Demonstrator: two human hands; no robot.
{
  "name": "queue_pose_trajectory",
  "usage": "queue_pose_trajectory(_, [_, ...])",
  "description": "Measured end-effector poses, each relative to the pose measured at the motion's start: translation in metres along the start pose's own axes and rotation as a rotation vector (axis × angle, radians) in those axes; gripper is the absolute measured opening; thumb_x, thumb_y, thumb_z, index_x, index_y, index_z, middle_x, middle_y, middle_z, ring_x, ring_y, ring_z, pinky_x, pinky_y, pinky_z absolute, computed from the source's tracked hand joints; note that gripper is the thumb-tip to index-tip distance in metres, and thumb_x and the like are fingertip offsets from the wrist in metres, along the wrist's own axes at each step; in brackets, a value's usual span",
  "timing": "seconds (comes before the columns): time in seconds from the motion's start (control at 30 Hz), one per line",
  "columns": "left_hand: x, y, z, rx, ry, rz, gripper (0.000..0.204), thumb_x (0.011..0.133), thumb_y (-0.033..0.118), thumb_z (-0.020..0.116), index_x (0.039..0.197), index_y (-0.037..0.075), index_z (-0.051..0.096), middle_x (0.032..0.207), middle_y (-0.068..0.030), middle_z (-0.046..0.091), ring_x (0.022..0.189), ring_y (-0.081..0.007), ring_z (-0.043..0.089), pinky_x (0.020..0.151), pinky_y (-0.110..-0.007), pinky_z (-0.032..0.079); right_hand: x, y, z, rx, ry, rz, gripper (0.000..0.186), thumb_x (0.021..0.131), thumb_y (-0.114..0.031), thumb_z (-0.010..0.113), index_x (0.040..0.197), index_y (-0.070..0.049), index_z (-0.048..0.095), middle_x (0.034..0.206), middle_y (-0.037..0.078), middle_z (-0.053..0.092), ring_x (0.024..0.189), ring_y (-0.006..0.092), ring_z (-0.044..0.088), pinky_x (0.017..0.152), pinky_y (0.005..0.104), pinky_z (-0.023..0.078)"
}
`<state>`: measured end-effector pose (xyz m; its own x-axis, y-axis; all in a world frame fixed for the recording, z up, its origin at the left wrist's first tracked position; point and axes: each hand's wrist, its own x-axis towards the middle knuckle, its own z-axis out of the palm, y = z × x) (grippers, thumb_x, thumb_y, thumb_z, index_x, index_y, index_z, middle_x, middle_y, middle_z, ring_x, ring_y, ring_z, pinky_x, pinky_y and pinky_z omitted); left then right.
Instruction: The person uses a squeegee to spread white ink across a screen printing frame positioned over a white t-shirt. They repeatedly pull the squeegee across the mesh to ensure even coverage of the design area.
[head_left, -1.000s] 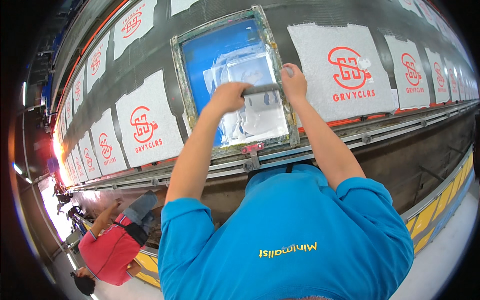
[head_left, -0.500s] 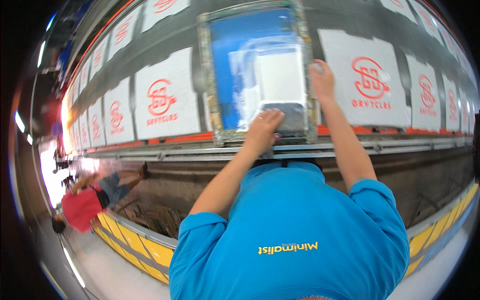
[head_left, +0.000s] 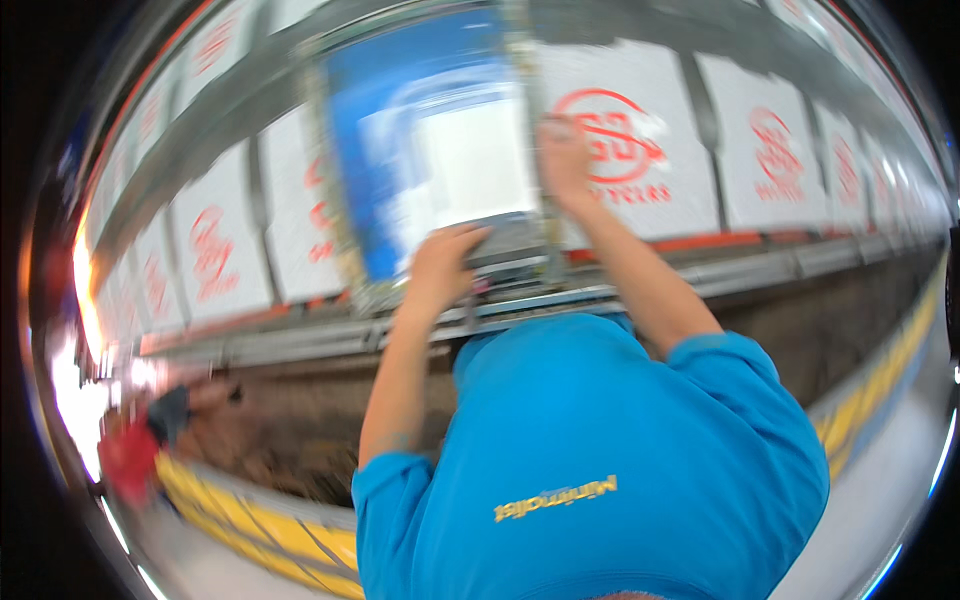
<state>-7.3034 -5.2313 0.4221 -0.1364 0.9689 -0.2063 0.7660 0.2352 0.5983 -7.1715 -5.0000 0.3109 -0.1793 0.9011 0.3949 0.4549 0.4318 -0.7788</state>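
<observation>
A printing screen (head_left: 335, 170) with a worn, paint-stained frame and blue mesh lies across the long bench in front of me. White ink (head_left: 475, 160) covers much of its mesh. Near the screen's front end is a flat grey squeegee-like block (head_left: 512, 232). My left hand (head_left: 440, 265) has its fingers curled over that block's left end. At the right rim of the screen is my right hand (head_left: 567, 165), fingers bent round the rim, though blur hides the exact contact. A white panel with a red emblem (head_left: 610, 140) lies just right of the screen, partly behind my right forearm.
More white panels with red emblems (head_left: 210, 255) run along the bench both ways, with another row behind. A metal rail (head_left: 590, 295) edges the bench. Yellow panels (head_left: 260, 525) line a lower structure. A person in red (head_left: 130, 460) is at far left.
The screen and both my hands sit further left in view, and the whole scene has swung with blur. The screen now overlaps the left panel more. Both hands keep their places on block and rim.
</observation>
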Motion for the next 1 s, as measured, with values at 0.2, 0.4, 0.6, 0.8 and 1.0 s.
queue_pose_trajectory(0.2, [-0.064,-0.093,-0.054,0.096,0.054,0.046,0.061,0.071,0.002,0.078,0.131,0.012,0.071,0.133,-0.013,0.07,0.12,-0.0379,0.064,0.101,-0.046,0.053,-0.041,-0.123,0.076,0.197,-0.185,0.568,0.033,0.093,-0.026,0.07,0.121,-0.008,0.069,0.099,0.021,0.075,0.089,0.0337,0.073,0.082,0.0404,0.056])
queue_pose_trajectory(0.4, [-0.032,-0.156,-0.112,0.039,-0.176,0.029,0.037,0.086,0.013,0.071,0.123,0.01,0.072,0.108,-0.0194,0.074,0.103,-0.0417,0.068,0.088,-0.049,0.054,-0.053,-0.145,0.102,0.069,-0.359,0.648,0.037,0.094,-0.029,0.068,0.126,-0.011,0.066,0.129,0.024,0.069,0.118,0.0407,0.067,0.1,0.0428,0.052])
queue_pose_trajectory(0.6, [0.091,-0.182,-0.176,0.184,-0.21,0.03,0.031,0.089,0.022,0.07,0.119,0.016,0.073,0.106,-0.0142,0.076,0.103,-0.0377,0.071,0.087,-0.05,0.056,-0.059,-0.137,0.109,0.008,-0.272,0.636,0.036,0.095,-0.028,0.073,0.126,-0.011,0.067,0.114,0.018,0.073,0.105,0.0288,0.069,0.093,0.0398,0.052])
queue_pose_trajectory(0.8, [0.151,-0.212,-0.174,0.251,-0.134,0.048,0.025,0.092,0.024,0.069,0.116,0.016,0.072,0.1,-0.0108,0.075,0.095,-0.0355,0.071,0.08,-0.048,0.054,-0.054,-0.135,0.114,-0.154,-0.159,0.336,0.046,0.091,-0.035,0.079,0.126,-0.007,0.068,0.109,0.014,0.072,0.107,0.0292,0.067,0.096,0.0419,0.05])
queue_pose_trajectory(1.0, [0.161,-0.21,-0.181,0.277,-0.157,0.021,0.023,0.091,0.027,0.071,0.112,0.019,0.072,0.1,-0.0091,0.076,0.095,-0.0347,0.071,0.079,-0.048,0.054,0.048,-0.173,0.159,-0.223,-0.551,-0.425,0.036,0.085,-0.038,0.083,0.101,-0.007,0.073,0.095,0.011,0.071,0.094,0.0336,0.067,0.089,0.0463,0.05])
